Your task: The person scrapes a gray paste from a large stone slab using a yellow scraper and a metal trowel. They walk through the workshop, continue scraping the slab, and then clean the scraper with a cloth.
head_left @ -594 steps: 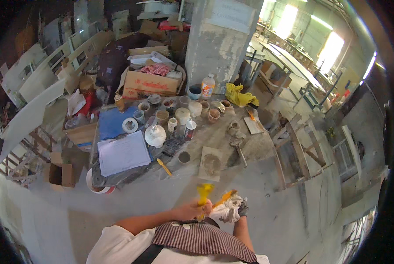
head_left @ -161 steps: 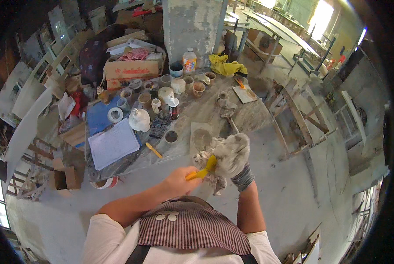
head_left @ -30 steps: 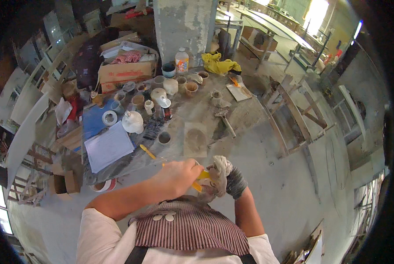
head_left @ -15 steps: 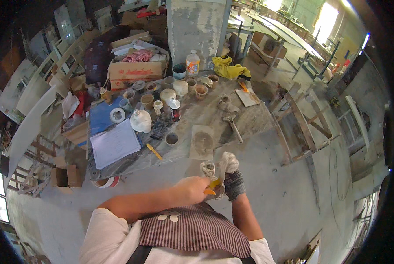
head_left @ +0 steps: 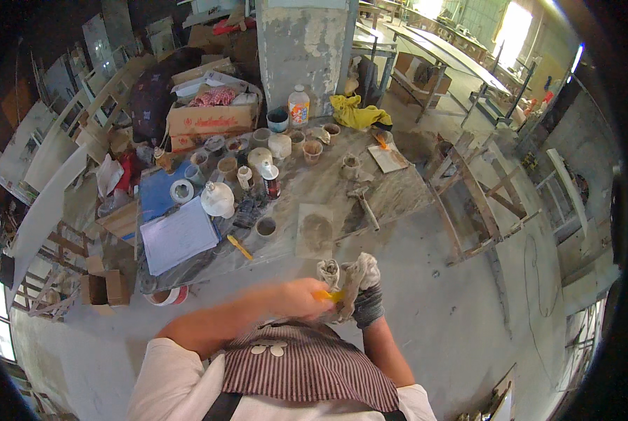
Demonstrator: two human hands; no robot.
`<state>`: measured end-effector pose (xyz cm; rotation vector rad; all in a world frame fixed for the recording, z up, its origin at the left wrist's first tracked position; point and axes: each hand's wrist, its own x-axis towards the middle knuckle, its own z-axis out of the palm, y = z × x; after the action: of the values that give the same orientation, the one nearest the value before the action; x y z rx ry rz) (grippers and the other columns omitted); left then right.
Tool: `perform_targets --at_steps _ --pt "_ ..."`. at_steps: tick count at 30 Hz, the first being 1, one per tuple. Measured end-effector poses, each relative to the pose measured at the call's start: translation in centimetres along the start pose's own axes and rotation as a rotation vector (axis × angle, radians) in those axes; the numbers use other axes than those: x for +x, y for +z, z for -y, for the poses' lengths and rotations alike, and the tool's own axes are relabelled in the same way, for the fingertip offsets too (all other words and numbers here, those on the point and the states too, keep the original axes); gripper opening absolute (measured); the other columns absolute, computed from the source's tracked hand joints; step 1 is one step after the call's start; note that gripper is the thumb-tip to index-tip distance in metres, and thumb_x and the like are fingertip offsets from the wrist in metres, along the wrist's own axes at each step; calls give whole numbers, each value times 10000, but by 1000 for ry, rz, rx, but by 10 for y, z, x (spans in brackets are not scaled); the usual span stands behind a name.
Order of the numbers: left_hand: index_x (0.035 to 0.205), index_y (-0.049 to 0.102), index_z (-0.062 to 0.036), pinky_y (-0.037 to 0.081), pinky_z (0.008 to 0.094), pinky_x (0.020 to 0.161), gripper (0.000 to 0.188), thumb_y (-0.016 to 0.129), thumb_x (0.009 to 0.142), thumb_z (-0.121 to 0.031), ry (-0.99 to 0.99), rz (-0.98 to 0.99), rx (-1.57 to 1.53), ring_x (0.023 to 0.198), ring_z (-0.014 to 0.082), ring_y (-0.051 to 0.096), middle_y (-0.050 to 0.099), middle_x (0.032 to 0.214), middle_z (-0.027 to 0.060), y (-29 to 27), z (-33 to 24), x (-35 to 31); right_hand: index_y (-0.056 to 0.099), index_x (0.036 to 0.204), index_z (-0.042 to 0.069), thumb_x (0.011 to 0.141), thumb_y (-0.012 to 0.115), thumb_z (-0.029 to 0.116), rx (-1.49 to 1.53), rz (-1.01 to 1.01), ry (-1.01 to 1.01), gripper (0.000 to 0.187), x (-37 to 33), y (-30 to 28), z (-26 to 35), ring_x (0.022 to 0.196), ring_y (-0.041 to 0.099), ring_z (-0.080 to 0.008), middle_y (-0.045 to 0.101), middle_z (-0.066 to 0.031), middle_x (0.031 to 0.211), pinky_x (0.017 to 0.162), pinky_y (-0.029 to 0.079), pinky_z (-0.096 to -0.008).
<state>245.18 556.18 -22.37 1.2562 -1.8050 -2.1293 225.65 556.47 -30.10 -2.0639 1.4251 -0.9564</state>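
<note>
My left hand [head_left: 301, 297], bare and slightly blurred, is closed around a yellow-orange handled tool [head_left: 330, 295]; its working end is hidden. My right hand [head_left: 367, 303] wears a dark grey knit glove and grips a dirty whitish, cloth-like bundle [head_left: 356, 275], against which the tool rests. Beside the bundle, a pale rounded piece with a dark centre [head_left: 328, 269] pokes up; whether it belongs to the bundle I cannot tell. Both hands are in front of my striped apron [head_left: 307, 361], just short of the table's near edge.
On the stone-topped table [head_left: 391, 203] are a grey-smeared board [head_left: 315, 231], a hammer-like tool [head_left: 364, 209], a yellow spatula [head_left: 239, 247], papers [head_left: 179, 242], a white jug [head_left: 218, 200] and several dirty cups. A wooden frame [head_left: 472, 196] stands right; an open carton [head_left: 105, 286] lies left.
My left hand has moved slightly left and up, and the tool's handle now lies more level. The right hand still grips the bundle. The view has shifted slightly right.
</note>
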Motion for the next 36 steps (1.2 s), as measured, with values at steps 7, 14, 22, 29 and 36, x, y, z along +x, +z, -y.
perform_targets --at_steps 7,14,22,29,36 --pt "945 501 -32 450 353 588 171 532 850 -170 437 -277 534 632 241 576 559 694 122 63 10 44 401 1243 41 911 440 160 686 -464 346 355 -23 11 -88 980 467 -200 485 -74 1114 938 356 -310" --pt "1076 509 -68 351 225 483 179 450 922 -140 303 -65 -210 512 90 441 526 628 21 42 -30 22 467 1195 88 911 532 232 1209 -618 539 325 -29 -49 -88 912 534 -151 532 -21 1046 793 461 -298" --pt "1102 475 -33 382 224 505 216 425 925 -146 176 -19 -327 528 102 457 545 669 62 54 -70 57 440 1235 85 835 602 278 79 -328 408 472 -93 -86 -169 1035 527 -237 509 -60 1187 876 446 -332" --pt "992 478 -51 448 289 545 144 460 859 -106 120 126 -574 581 174 547 560 717 78 51 -45 139 605 960 73 739 648 235 -127 -227 735 277 -130 -135 -170 916 581 -335 607 -176 978 773 468 -392" --pt "1000 489 -45 409 292 509 161 479 854 -112 63 176 -560 559 168 527 555 711 71 51 -75 219 595 968 61 726 670 212 -8 -306 938 295 -131 -178 -217 863 580 -340 608 -171 972 757 466 -386"
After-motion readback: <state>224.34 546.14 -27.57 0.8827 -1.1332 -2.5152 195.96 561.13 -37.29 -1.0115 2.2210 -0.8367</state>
